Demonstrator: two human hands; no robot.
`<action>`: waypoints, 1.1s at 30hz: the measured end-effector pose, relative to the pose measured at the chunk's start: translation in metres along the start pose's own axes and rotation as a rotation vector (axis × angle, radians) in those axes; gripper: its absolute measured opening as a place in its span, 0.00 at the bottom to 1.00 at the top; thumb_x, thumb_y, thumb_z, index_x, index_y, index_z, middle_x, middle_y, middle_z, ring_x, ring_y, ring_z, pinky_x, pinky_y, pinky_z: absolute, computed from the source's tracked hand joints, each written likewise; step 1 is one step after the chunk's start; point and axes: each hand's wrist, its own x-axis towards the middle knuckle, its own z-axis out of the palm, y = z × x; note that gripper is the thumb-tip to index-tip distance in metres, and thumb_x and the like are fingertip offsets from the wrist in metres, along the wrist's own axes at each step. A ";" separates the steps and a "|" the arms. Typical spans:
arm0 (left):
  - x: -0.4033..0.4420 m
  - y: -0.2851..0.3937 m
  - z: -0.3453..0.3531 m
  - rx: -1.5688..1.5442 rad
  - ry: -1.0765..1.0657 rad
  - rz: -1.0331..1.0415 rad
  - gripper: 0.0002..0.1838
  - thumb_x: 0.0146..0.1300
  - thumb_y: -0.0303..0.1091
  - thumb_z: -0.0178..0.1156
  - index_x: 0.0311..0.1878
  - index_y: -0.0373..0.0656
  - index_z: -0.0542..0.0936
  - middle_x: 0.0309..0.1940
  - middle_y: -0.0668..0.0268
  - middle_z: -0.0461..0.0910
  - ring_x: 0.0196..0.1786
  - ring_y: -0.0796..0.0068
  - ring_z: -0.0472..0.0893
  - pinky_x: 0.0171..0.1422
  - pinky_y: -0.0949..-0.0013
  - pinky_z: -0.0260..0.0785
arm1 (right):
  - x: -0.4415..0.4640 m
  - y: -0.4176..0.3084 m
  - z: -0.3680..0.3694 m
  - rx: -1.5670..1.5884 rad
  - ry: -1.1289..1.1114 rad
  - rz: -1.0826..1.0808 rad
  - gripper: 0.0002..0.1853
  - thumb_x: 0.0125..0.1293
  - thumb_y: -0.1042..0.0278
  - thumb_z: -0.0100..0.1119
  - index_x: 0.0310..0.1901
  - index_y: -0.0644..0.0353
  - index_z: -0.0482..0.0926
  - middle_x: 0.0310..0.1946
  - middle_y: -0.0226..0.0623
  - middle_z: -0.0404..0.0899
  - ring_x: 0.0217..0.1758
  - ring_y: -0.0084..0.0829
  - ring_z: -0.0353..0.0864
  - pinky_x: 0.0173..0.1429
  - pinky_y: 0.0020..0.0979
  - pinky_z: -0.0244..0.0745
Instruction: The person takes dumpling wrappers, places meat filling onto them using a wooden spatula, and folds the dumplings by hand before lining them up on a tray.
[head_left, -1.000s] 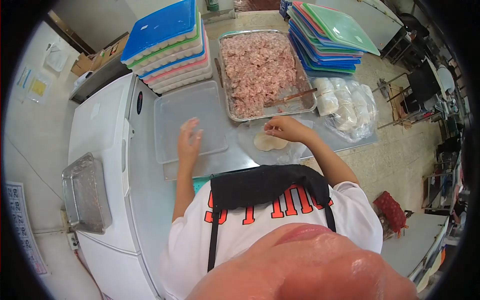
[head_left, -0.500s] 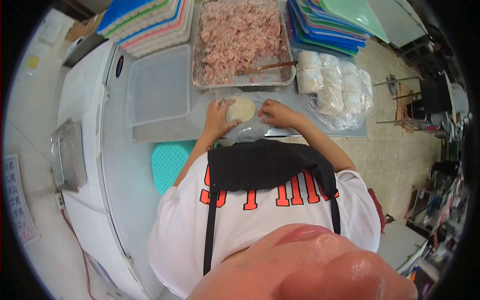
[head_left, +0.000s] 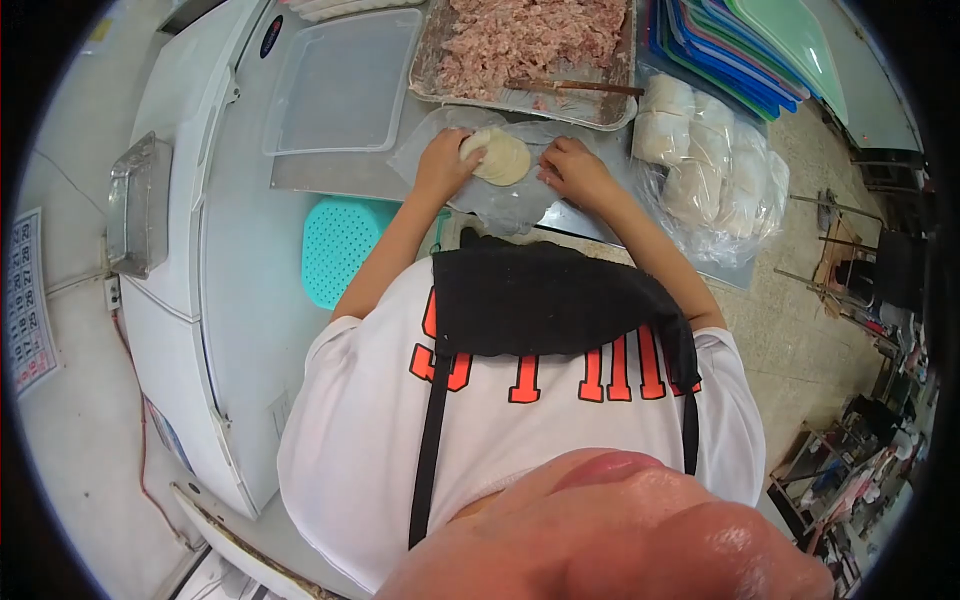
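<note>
A small stack of round, pale dough wrappers (head_left: 503, 158) lies on a crumpled clear plastic sheet (head_left: 507, 212) near the front edge of the metal worktop. My left hand (head_left: 445, 165) grips the stack's left side, thumb and fingers closed around its edge. To the right of the stack, my right hand (head_left: 578, 174) has its fingers curled together at the plastic, apart from the wrappers. What those fingertips pinch is partly hidden. Just beyond both hands stands a metal tray (head_left: 520, 107) of minced meat (head_left: 540, 40), with a wooden-handled utensil (head_left: 585, 88) lying in it.
Wrapped stacks of white rounds (head_left: 705, 150) in clear plastic sit at the right. Colored plastic lids (head_left: 735, 60) are piled behind them. A translucent container (head_left: 345, 85) is at the left, with a turquoise perforated basket (head_left: 340, 255) below the worktop edge and a white fridge (head_left: 205, 200) beyond.
The view has tilted and shifted, so the worktop sits higher in the picture. The wrappers appear more fanned out beside my left hand. My right hand stays just to their right.
</note>
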 end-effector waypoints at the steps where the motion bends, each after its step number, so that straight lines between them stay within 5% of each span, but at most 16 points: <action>1: -0.003 -0.003 0.002 -0.015 0.029 0.019 0.19 0.54 0.40 0.65 0.44 0.38 0.78 0.40 0.55 0.79 0.45 0.53 0.77 0.51 0.58 0.69 | 0.000 0.003 -0.002 -0.029 0.004 -0.007 0.10 0.56 0.63 0.62 0.36 0.60 0.78 0.37 0.42 0.75 0.46 0.44 0.75 0.50 0.42 0.72; 12: -0.006 -0.009 0.009 -0.113 0.108 0.094 0.22 0.52 0.41 0.68 0.47 0.39 0.77 0.43 0.55 0.78 0.48 0.54 0.77 0.53 0.60 0.69 | 0.021 -0.038 0.008 0.014 -0.002 0.072 0.13 0.55 0.64 0.62 0.42 0.59 0.77 0.40 0.43 0.75 0.49 0.45 0.76 0.51 0.41 0.73; 16: 0.003 -0.021 -0.001 -0.199 -0.077 0.067 0.25 0.49 0.37 0.70 0.49 0.37 0.75 0.46 0.52 0.77 0.51 0.53 0.76 0.54 0.60 0.69 | 0.026 -0.038 0.011 -0.078 -0.028 0.096 0.16 0.56 0.63 0.62 0.46 0.58 0.77 0.42 0.44 0.75 0.49 0.46 0.76 0.50 0.41 0.73; 20: 0.008 -0.040 -0.037 -0.488 -0.206 -0.084 0.25 0.52 0.36 0.69 0.52 0.37 0.75 0.49 0.56 0.78 0.52 0.63 0.78 0.56 0.64 0.69 | 0.027 -0.049 0.003 -0.043 0.061 0.125 0.20 0.58 0.62 0.62 0.52 0.57 0.75 0.42 0.43 0.76 0.46 0.45 0.77 0.49 0.39 0.74; 25: 0.016 -0.019 -0.080 -0.905 -0.303 -0.155 0.25 0.57 0.34 0.66 0.57 0.37 0.72 0.50 0.61 0.77 0.53 0.71 0.77 0.58 0.67 0.70 | 0.053 -0.096 -0.007 0.664 0.138 0.304 0.22 0.64 0.60 0.61 0.57 0.59 0.72 0.44 0.37 0.78 0.42 0.27 0.78 0.45 0.28 0.73; 29: 0.023 0.015 -0.075 -1.591 -0.505 -0.268 0.26 0.65 0.29 0.55 0.66 0.39 0.62 0.58 0.59 0.72 0.60 0.65 0.73 0.65 0.62 0.66 | 0.072 -0.104 -0.002 1.069 0.254 0.226 0.22 0.64 0.59 0.62 0.56 0.61 0.72 0.46 0.36 0.78 0.41 0.21 0.77 0.42 0.26 0.73; 33: 0.019 0.040 -0.081 -1.823 -0.570 -0.264 0.27 0.71 0.40 0.48 0.69 0.40 0.57 0.63 0.57 0.65 0.64 0.60 0.70 0.69 0.54 0.62 | 0.072 -0.090 -0.031 0.699 0.172 0.310 0.23 0.64 0.61 0.62 0.56 0.64 0.71 0.45 0.40 0.78 0.44 0.28 0.78 0.45 0.30 0.73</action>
